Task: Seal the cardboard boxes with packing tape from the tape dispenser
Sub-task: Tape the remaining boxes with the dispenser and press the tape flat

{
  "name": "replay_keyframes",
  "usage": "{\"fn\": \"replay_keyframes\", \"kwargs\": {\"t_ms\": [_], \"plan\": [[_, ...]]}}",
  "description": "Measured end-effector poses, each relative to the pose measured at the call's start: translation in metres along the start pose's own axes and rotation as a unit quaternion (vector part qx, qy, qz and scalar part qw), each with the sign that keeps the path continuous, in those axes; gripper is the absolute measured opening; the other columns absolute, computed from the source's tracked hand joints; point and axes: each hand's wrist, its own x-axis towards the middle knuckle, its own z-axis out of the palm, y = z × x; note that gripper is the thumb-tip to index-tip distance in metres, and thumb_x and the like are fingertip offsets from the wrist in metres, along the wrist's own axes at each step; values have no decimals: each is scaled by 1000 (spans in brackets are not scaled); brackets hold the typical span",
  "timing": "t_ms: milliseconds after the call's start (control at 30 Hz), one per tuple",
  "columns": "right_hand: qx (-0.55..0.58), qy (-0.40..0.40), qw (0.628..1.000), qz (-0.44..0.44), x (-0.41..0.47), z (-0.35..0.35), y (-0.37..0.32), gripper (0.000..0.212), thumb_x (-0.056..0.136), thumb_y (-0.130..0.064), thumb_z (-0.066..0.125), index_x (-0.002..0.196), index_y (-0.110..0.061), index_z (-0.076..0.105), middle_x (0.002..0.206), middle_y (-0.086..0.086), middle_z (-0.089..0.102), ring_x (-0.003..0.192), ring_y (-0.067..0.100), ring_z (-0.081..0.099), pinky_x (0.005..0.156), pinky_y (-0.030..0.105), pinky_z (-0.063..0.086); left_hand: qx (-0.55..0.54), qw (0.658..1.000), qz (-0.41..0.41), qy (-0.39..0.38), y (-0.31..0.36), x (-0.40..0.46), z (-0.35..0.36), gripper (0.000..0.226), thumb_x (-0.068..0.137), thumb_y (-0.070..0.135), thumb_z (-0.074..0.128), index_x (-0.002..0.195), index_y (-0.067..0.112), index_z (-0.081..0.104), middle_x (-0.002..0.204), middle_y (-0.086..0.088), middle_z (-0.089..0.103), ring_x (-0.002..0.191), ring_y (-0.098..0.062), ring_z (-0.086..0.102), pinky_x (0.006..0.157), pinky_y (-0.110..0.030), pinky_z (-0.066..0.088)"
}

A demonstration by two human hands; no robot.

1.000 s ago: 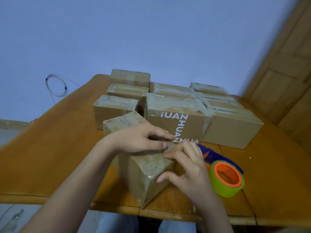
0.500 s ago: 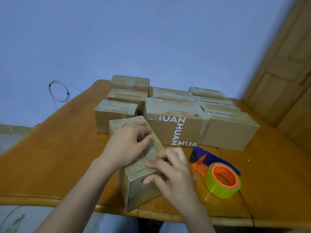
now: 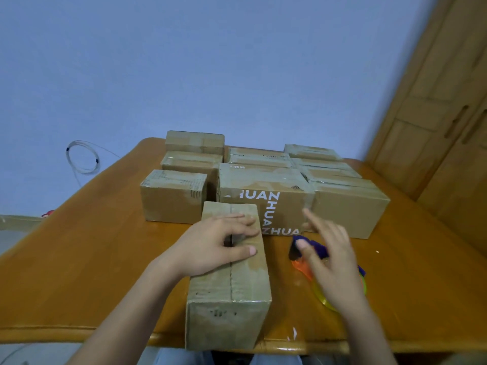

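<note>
A long cardboard box [image 3: 232, 291] lies lengthwise at the table's near edge, its top seam facing up. My left hand [image 3: 213, 246] rests flat on the box's top, fingers spread across the seam. To the right of the box, my right hand [image 3: 329, 256] hovers with relaxed fingers over the tape dispenser [image 3: 305, 255], which has a purple body, an orange part and a yellow-green roll. The hand hides most of the dispenser, and I cannot tell whether it touches it.
Several more cardboard boxes stand packed together behind, the nearest a large one printed ZHUAN [image 3: 263, 198]. They sit on an orange wooden table [image 3: 92, 259]. A wooden door [image 3: 434, 114] is at the right; a coiled white cable [image 3: 81, 159] hangs on the wall.
The box has been turned from a slant to lie straight, pointing away from me. My right hand left the box and moved right over the dispenser. My left hand stayed on top.
</note>
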Motion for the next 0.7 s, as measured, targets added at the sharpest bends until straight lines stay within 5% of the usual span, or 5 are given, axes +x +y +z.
{"fn": "replay_keyframes", "kwargs": {"t_ms": [67, 167, 333, 533, 700], "plan": [[-78, -21, 994, 76, 11, -18, 27, 61, 90, -33, 62, 145, -28, 35, 120, -10, 54, 121, 10, 38, 94, 21, 31, -15, 1000, 11, 9, 0, 3, 2, 42, 89, 49, 59, 130, 37, 57, 145, 20, 41, 136, 9, 27, 115, -26, 25], [-188, -183, 945, 193, 24, -41, 61, 78, 85, -26, 70, 150, -19, 27, 140, 3, 46, 133, 21, 31, 107, 31, 28, -40, 999, 12, 16, 0, 6, 2, 38, 88, 44, 63, 124, 34, 62, 141, 18, 48, 132, 8, 34, 113, -25, 28], [-253, -342, 862, 273, 30, -31, 89, 75, 83, -24, 72, 147, -24, 32, 139, 5, 52, 118, 19, 55, 87, 24, 47, -64, 997, 11, 35, 0, 10, 4, 32, 88, 41, 64, 118, 32, 67, 132, 19, 56, 125, 10, 43, 106, -18, 34], [-269, -252, 897, 244, 20, -16, 98, 35, 76, -18, 73, 108, -29, 66, 97, -4, 70, 93, 18, 64, 70, 31, 52, -121, 990, 23, 63, -4, 7, 1, 13, 87, 31, 68, 95, 25, 76, 105, 19, 67, 108, 3, 57, 95, -19, 44], [-175, -13, 984, -11, 30, -37, 76, 59, 51, 19, 57, 92, -21, 73, 91, -12, 65, 93, 24, 62, 77, 29, 48, -176, 975, -15, 135, -8, 8, -23, 24, 88, 35, 63, 76, 15, 68, 78, 10, 64, 78, -3, 60, 72, -14, 44]]}}
